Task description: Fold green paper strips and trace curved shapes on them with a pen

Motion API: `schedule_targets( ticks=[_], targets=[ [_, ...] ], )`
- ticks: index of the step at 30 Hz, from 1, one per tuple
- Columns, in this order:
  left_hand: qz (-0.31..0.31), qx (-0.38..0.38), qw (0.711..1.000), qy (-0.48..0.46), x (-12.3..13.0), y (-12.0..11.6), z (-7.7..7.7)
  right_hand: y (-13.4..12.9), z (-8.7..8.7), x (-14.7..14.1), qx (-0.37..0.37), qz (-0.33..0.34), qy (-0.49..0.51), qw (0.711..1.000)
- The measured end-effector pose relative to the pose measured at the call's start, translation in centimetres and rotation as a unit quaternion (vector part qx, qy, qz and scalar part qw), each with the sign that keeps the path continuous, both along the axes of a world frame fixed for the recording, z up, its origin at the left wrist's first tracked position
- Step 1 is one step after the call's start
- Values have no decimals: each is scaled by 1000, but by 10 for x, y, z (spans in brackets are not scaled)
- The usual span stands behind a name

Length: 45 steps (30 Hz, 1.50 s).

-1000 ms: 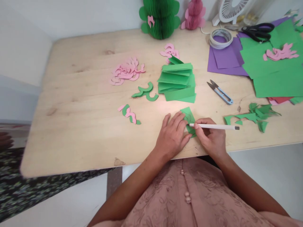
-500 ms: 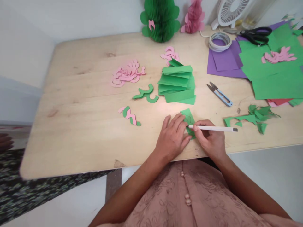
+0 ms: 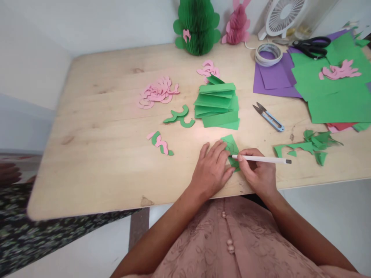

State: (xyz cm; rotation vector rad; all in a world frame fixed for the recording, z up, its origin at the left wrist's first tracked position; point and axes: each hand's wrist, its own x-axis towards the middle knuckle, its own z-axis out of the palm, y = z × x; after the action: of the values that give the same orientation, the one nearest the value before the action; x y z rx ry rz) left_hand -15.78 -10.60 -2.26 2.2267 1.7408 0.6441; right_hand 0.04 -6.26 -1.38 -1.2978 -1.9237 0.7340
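Observation:
A small green paper piece point(image 3: 230, 143) lies near the table's front edge, with curved pencil-like lines on it. My left hand point(image 3: 211, 168) rests flat over its left side, fingers spread. My right hand point(image 3: 259, 170) is closed around a white pen point(image 3: 263, 158), whose tip touches the paper beside my left fingers. Just beyond lies a stack of folded green strips point(image 3: 217, 101). To the left are green curved cutouts point(image 3: 180, 116), a pink and green twisted piece point(image 3: 160, 143) and a pile of pink cutouts point(image 3: 159, 92).
Blue snips point(image 3: 269, 117), green scraps point(image 3: 313, 146), purple sheets point(image 3: 276, 73), green sheets point(image 3: 333, 92), a tape roll point(image 3: 268, 55) and black scissors point(image 3: 313, 45) lie right. Paper figures point(image 3: 198, 27) and a fan point(image 3: 285, 15) stand behind. Another person's hand point(image 3: 8, 173) shows far left.
The camera view has shifted slightly. My right hand and the pen have moved very little on the paper; my left hand stays in place.

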Motion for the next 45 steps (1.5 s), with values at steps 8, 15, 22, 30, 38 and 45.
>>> schedule_targets(
  ticks=[8, 15, 22, 30, 38, 45],
  targets=[
    [-2, 0, 1000, -4, 0, 0, 0, -1, 0, 0, 5, -9, -8, 1000],
    [-1, 3, 1000, 1, 0, 0, 0, -1, -1, 1, 5, -2, 8, 1000],
    [-1, 3, 1000, -1, 0, 0, 0, -1, 0, 0, 10, 5, 2, 1000],
    [-2, 3, 1000, -3, 0, 0, -1, -1, -2, 1, -4, 2, 2, 1000],
    [-2, 1, 1000, -4, 0, 0, 0, -2, 0, 0, 23, -11, -8, 1000],
    [-1, 3, 1000, -3, 0, 0, 0, -1, -3, 2, 20, -19, -11, 1000]
  ],
)
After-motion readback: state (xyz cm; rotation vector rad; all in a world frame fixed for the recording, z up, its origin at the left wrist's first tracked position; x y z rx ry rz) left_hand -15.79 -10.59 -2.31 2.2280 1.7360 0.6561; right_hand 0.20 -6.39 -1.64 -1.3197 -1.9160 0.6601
